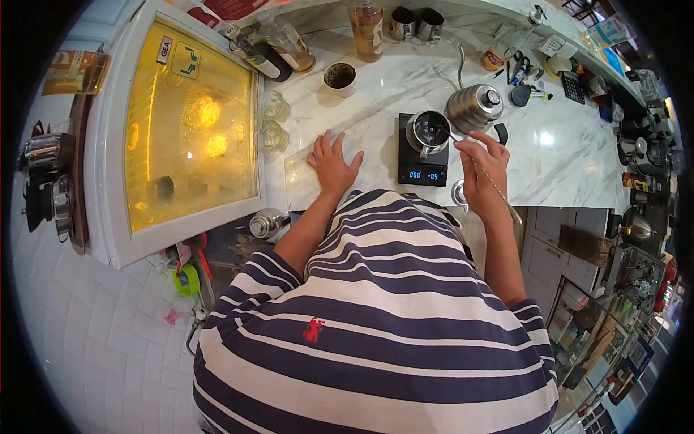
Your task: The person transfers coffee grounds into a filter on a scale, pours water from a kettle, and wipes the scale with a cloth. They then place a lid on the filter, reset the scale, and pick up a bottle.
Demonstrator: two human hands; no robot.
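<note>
My left hand point(335, 165) rests palm down on the marble counter with its fingers spread and nothing in it. In my right hand point(483, 173) is a long bar spoon point(495, 189) with a twisted stem. The spoon's lower end reaches into a cup point(426, 150) with a handle. Dark contents show inside this cup; the spoon's tip is hidden in them. Under the cup lies a black digital scale point(406, 168) with lit digits. A steel gooseneck kettle point(470, 108) stands just beyond my right hand.
A paper cup point(340, 88) with dark residue stands beyond my left hand. Bottles point(367, 32), two metal pitchers point(403, 25) and clear glasses point(274, 135) stand around it. A yellow-lit glass-door cabinet point(191, 137) borders the left; a calculator point(572, 87) lies far right.
</note>
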